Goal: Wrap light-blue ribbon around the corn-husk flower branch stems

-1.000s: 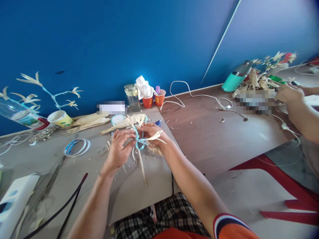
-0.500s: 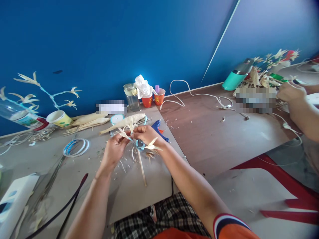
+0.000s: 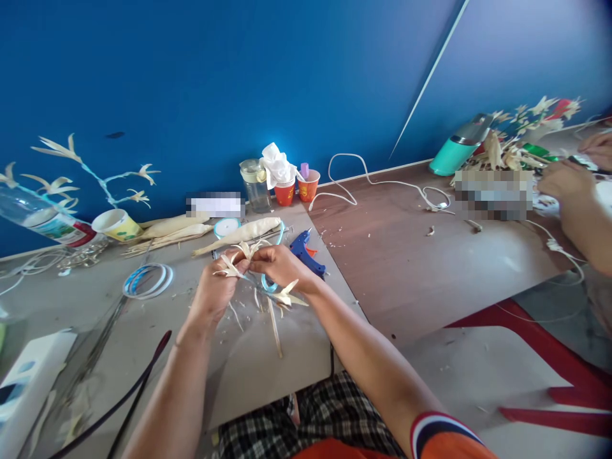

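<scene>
My left hand [image 3: 220, 284] is closed on a stem of husk flowers [image 3: 285, 296], whose pale pointed petals stick out on both sides of my fingers. Close against it, my right hand [image 3: 277, 262] pinches the same piece near the upper flower. A loop of light blue tape [image 3: 268, 285] hangs below my right hand. Beyond my hands lies a long pale husk bundle [image 3: 248, 233], with a roll of tape [image 3: 226, 227] behind it. To the right of my right hand rests a blue glue gun [image 3: 306, 252]. A thin stick [image 3: 274, 328] lies on the table below.
Rings of tape [image 3: 148, 281] lie at left, near a paper cup [image 3: 117, 225] holding a flower branch. A glass jar [image 3: 255, 185] and red cups [image 3: 308, 185] stand by the wall. At right are a teal bottle [image 3: 452, 155] and another person's hand [image 3: 567, 182].
The flower stem has turned in my hands, and its right end sits slightly lower. The tape loop now hangs more open. At right, the other person's second hand has come into view.
</scene>
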`<act>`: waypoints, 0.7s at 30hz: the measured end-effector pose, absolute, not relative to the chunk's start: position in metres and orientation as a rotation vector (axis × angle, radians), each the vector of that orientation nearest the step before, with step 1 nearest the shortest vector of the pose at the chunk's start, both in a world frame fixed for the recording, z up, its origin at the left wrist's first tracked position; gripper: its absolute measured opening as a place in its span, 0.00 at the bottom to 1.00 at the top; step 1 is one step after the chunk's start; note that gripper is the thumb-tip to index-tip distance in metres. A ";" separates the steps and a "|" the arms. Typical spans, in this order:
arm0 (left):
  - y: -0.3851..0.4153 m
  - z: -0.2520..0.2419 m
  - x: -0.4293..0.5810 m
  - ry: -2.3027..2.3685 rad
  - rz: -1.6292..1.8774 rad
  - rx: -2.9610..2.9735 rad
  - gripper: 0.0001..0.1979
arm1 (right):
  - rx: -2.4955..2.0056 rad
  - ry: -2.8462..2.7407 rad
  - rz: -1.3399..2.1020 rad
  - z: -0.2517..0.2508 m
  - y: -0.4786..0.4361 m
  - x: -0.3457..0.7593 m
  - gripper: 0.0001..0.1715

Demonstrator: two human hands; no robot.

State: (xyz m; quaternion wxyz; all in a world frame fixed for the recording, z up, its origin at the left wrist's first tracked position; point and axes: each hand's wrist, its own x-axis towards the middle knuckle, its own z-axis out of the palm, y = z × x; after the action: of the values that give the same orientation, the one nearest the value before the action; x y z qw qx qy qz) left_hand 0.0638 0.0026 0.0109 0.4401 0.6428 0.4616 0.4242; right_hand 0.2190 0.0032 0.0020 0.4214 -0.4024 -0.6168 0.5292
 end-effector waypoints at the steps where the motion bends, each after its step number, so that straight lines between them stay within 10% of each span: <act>1: 0.003 0.011 0.063 1.130 1.046 1.564 0.14 | -1.014 -1.553 1.331 0.002 0.003 0.219 0.19; 21: 0.006 0.018 0.063 1.460 1.097 1.702 0.09 | -1.415 -1.919 0.597 0.015 -0.005 0.219 0.18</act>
State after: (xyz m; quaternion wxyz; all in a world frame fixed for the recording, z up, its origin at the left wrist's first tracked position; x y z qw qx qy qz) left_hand 0.0630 0.0058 0.0177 0.3169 0.6466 0.5548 0.4168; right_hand 0.2189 -0.0051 0.0148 0.3354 -0.5424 -0.7355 0.2287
